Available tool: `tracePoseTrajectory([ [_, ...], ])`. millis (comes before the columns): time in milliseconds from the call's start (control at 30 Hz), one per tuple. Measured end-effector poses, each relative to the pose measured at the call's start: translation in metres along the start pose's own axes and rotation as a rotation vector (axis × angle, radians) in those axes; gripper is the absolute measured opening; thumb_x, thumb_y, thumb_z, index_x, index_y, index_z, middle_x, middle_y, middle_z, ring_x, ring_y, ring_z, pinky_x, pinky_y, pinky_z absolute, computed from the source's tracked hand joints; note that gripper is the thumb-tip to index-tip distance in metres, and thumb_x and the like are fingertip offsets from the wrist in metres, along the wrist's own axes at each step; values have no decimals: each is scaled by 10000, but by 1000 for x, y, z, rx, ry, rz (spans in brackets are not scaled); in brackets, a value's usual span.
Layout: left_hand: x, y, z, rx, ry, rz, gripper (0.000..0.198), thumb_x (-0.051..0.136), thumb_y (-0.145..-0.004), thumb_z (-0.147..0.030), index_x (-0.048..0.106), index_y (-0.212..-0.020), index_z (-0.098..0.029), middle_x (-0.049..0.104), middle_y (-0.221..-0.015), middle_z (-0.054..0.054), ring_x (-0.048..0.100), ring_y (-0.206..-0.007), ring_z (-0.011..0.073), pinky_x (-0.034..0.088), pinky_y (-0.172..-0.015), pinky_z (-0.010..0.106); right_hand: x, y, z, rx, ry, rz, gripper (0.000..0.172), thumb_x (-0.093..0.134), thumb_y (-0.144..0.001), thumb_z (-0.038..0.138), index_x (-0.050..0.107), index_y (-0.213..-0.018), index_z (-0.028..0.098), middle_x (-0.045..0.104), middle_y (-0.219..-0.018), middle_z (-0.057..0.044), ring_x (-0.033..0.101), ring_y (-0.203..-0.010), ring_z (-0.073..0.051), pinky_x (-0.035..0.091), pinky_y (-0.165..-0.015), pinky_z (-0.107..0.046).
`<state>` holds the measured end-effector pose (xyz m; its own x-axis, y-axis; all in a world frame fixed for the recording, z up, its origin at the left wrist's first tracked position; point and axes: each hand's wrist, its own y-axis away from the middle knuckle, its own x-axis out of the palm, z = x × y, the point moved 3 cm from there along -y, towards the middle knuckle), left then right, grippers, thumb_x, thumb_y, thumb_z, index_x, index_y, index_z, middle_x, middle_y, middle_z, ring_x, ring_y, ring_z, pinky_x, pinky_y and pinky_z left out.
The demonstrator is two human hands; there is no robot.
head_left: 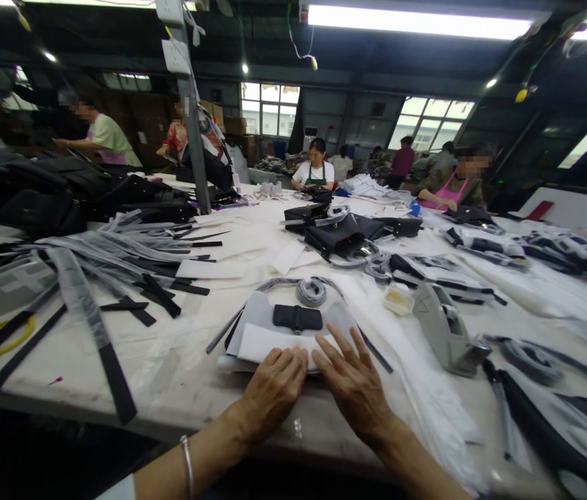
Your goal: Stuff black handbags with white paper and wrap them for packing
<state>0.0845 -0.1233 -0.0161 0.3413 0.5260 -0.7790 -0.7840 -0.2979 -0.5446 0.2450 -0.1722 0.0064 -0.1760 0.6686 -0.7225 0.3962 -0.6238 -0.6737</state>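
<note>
The strapped piece [285,317] is black, the sheet [255,343] white, the counter [189,364] off-white; the tape dispenser [440,337] is grey with a dark X [421,303], the bangle [187,464] silver, the cord [31,328] yellow, a co-worker's apron [452,192] pink.

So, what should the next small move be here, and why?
I'd probably slide the right hand outward to smooth the white sheet: that hand's fingers are spread at the sheet's right end, while the left hand, fingers curled, sits at the near edge and could steady it.
</note>
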Motion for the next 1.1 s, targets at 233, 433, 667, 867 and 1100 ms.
tracePoseTrajectory([
  [233,5,12,-2,37,-42,-57,416,328,-999,-169,541,-1346,-84,589,-1358,131,535,-1268,306,336,-1114,479,13,16,-11,-95,-47,-28,351,413,-982,67,609,-1267,122,691,-1239,-98,590,-1224,-237,494,-1059,-442],
  [433,12,9,-5,88,-182,-39,415,363,-993,-191,532,-1345,-51,596,-1339,191,585,-1215,312,408,-1054,504,12,16,2,-115,65,83,422,390,-931,34,569,-1312,66,645,-1306,-157,569,-1255,-297,487,-1069,-500],
  [667,14,7,-9,91,-238,-23,422,369,-973,-163,543,-1329,-18,618,-1302,211,617,-1175,330,451,-1012,488,0,4,-12,97,-162,121,340,531,-905,172,629,-1226,123,679,-1239,-161,627,-1170,-298,507,-1037,-469],
  [867,11,8,-9,68,-222,-28,517,401,-973,-171,390,-1489,-144,633,-1288,185,637,-1150,324,459,-996,495,-1,42,-71,1314,-724,52,775,691,-773,536,475,-1359,78,550,-1380,-239,571,-1240,-333,532,-969,-445],
  [1100,7,6,-9,33,-186,-53,503,416,-984,-191,393,-1486,-172,617,-1301,188,621,-1167,321,434,-1016,488,9,49,-63,1513,-1093,306,633,776,-655,624,659,-1056,149,715,-1072,-135,662,-1013,-288,568,-712,-331],
])
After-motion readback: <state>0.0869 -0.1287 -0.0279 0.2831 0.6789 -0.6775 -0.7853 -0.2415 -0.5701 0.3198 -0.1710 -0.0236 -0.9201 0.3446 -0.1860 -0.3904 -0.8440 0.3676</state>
